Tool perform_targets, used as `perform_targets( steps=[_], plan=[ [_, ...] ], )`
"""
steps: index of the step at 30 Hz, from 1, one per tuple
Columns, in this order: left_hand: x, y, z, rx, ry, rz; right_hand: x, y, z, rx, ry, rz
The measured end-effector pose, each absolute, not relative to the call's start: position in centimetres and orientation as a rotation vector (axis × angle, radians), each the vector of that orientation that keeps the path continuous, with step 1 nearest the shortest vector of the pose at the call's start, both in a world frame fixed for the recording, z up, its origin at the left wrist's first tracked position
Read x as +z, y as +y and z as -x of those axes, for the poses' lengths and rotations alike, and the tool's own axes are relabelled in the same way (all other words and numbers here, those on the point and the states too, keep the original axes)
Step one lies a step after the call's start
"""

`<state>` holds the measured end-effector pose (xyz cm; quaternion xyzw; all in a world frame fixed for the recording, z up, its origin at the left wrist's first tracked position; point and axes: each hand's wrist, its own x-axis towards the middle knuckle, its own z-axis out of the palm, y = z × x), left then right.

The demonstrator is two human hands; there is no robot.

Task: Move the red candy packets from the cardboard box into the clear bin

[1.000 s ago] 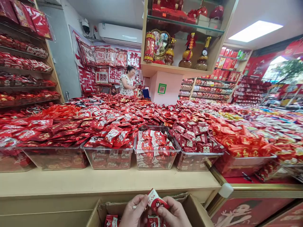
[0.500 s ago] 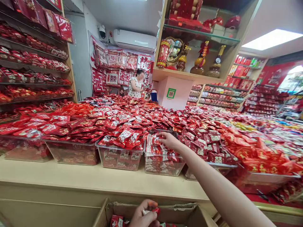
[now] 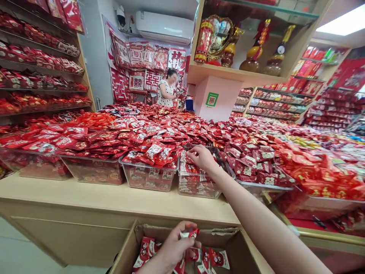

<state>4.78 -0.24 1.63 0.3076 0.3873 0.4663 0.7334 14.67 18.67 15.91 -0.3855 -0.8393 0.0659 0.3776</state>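
Observation:
My left hand (image 3: 179,243) is closed round a small red-and-white candy packet (image 3: 190,233), above an open cardboard box (image 3: 128,247). Several loose red packets (image 3: 219,258) lie in that box. At the counter, my right hand (image 3: 203,156) reaches over a clear plastic bin (image 3: 199,188) partly filled with neatly stacked red-and-white packets (image 3: 186,167). Its fingers are bent and slightly apart near the top of the stack, and nothing shows in them. The palm side of this hand is hidden.
Heaped bins flank the reached one: red packets (image 3: 155,154) left, dark maroon packets (image 3: 251,163) right. The wooden counter (image 3: 94,194) runs along the front. A display cabinet (image 3: 228,72) overhangs the goods. A person (image 3: 167,89) stands at the back, and shelves line the left wall.
The view has tipped downward, showing more of the cardboard box and its packets. My left hand still holds its packet over the box. My right hand stays at the same bin.

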Motion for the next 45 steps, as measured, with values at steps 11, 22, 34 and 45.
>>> perform_targets(
  steps=[11,22,34,45],
  plan=[
    [3.7,-0.3,-3.3,1.077,0.463,-0.495,7.1,1.9,-18.2,0.687,-1.929,1.040],
    [2.8,-0.1,-5.1,1.111,0.713,-0.617,1.7,1.9,-18.4,1.394,-1.441,0.999],
    [2.1,0.0,-5.4,1.036,0.930,-0.795,2.5,1.9,-19.5,0.997,-1.837,1.069],
    [1.6,0.1,-5.4,1.045,0.963,-0.884,2.8,1.5,-19.5,0.872,-1.941,1.072]
  ],
)
